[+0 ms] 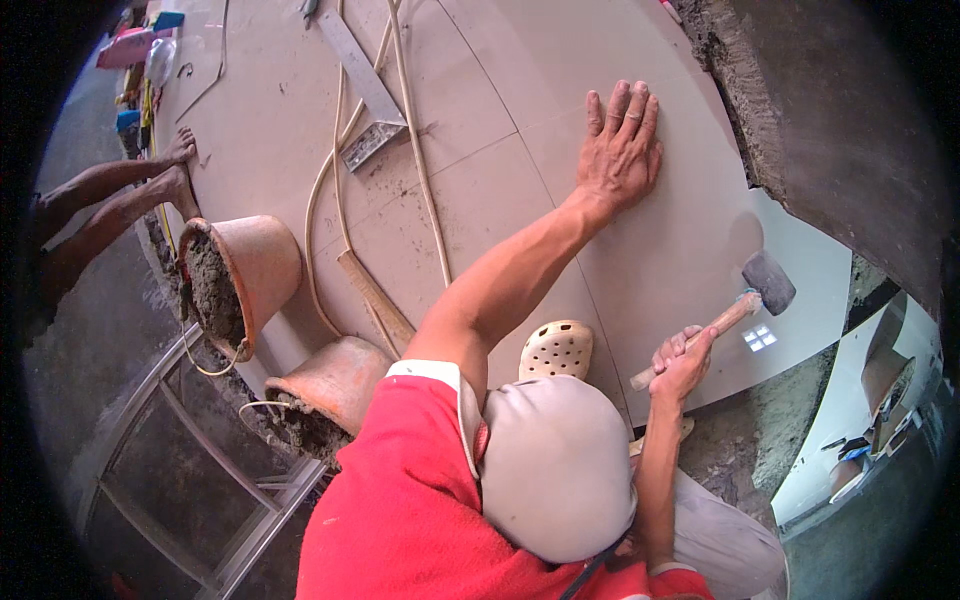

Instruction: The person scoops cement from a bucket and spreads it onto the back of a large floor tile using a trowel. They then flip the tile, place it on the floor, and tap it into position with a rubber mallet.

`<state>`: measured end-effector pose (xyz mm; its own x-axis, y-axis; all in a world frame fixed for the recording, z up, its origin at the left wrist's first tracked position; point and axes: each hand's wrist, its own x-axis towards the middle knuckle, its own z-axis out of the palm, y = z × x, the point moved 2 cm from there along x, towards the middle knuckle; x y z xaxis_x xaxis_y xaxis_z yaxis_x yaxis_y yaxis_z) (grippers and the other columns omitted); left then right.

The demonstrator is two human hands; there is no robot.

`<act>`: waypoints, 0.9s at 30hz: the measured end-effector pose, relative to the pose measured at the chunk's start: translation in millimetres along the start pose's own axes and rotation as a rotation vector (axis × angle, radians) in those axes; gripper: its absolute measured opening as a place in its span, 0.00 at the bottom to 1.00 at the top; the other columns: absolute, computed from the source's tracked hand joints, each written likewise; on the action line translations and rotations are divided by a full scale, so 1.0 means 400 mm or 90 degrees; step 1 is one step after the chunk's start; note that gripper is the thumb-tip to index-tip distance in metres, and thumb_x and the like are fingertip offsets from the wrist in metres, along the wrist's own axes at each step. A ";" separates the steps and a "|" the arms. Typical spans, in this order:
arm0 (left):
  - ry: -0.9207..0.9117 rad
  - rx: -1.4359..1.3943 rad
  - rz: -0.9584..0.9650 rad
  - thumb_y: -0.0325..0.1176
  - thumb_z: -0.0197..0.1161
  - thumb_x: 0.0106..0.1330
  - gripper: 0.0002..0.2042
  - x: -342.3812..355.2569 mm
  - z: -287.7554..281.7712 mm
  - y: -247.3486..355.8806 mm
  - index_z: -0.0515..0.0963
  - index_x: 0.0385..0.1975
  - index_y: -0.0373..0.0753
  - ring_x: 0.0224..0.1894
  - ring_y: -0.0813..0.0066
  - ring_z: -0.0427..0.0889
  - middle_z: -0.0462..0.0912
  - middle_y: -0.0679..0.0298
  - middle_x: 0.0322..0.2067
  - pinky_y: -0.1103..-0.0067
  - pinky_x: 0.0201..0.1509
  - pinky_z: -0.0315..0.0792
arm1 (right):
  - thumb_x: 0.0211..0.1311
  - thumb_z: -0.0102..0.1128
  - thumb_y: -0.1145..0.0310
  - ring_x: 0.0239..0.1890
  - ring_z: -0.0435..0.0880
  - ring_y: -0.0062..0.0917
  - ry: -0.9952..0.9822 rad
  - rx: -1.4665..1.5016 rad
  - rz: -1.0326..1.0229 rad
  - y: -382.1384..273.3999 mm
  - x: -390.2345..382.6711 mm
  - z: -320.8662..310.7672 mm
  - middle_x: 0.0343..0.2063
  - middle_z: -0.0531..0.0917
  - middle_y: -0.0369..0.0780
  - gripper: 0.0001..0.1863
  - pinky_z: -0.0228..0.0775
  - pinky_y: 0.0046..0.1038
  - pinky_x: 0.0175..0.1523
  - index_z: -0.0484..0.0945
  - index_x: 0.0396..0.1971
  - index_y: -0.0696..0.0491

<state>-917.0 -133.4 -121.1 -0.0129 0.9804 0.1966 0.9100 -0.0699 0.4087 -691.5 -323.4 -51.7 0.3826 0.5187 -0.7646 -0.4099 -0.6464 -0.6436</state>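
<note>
My left hand [620, 150] lies flat on a large glossy pale floor tile [690, 240], palm down, fingers stretched out, holding nothing. In my right hand [682, 360] is the wooden handle of a rubber mallet [768, 282] with a dark grey head. The fingers wrap round the handle near its lower end. The mallet's head is over the same tile, close to its right part; I cannot tell whether it touches. A cream clog [556, 350] with holes is on the floor between my arms. My cap [560, 470] hides part of the floor below.
Two orange buckets [270, 260] [345, 380] with grey mortar stand or lean at left. A metal square [365, 85], a pale hose [410, 130] and a wooden strip [375, 300] lie on tiles. Another person's bare limbs [110, 195] reach in at left. Broken concrete [740, 110] borders the right.
</note>
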 end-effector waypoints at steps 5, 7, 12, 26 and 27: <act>-0.007 -0.036 -0.007 0.46 0.50 0.73 0.32 -0.010 -0.006 -0.032 0.62 0.73 0.33 0.80 0.51 0.48 0.57 0.52 0.76 0.44 0.80 0.34 | 0.78 0.42 0.39 0.14 0.59 0.15 0.053 -0.022 -0.120 -0.110 -0.012 -0.054 0.17 0.63 0.30 0.25 0.50 0.20 0.14 0.69 0.38 0.48; 0.003 -0.029 0.002 0.47 0.49 0.73 0.32 -0.001 -0.003 -0.035 0.62 0.73 0.33 0.80 0.51 0.47 0.56 0.52 0.76 0.43 0.80 0.34 | 0.78 0.41 0.38 0.15 0.59 0.16 0.104 0.023 -0.247 -0.152 -0.019 -0.051 0.17 0.63 0.31 0.26 0.52 0.21 0.15 0.69 0.38 0.48; 0.034 0.021 -0.045 0.47 0.49 0.73 0.33 0.027 0.003 -0.035 0.63 0.72 0.32 0.80 0.49 0.47 0.57 0.50 0.76 0.42 0.79 0.32 | 0.79 0.43 0.40 0.14 0.62 0.16 0.153 -0.159 -0.194 -0.045 -0.056 0.013 0.16 0.64 0.31 0.24 0.57 0.20 0.14 0.69 0.36 0.47; 0.018 -0.018 -0.017 0.49 0.48 0.73 0.33 0.033 0.027 -0.062 0.64 0.72 0.32 0.80 0.48 0.46 0.58 0.48 0.75 0.40 0.79 0.31 | 0.80 0.46 0.50 0.15 0.62 0.13 -0.021 -0.196 -0.105 0.063 -0.063 0.020 0.20 0.67 0.31 0.19 0.54 0.18 0.14 0.68 0.35 0.50; 0.044 -0.019 -0.004 0.49 0.48 0.73 0.33 0.035 0.025 -0.063 0.64 0.72 0.32 0.80 0.48 0.46 0.58 0.48 0.75 0.41 0.79 0.31 | 0.80 0.46 0.47 0.13 0.61 0.13 -0.070 -0.166 -0.081 0.075 -0.067 0.019 0.19 0.66 0.30 0.20 0.54 0.18 0.13 0.68 0.35 0.48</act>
<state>-935.8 -116.1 -137.6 -0.0476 0.9658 0.2548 0.8973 -0.0708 0.4357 -720.5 -352.5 -50.9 0.3194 0.6534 -0.6863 -0.1325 -0.6863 -0.7151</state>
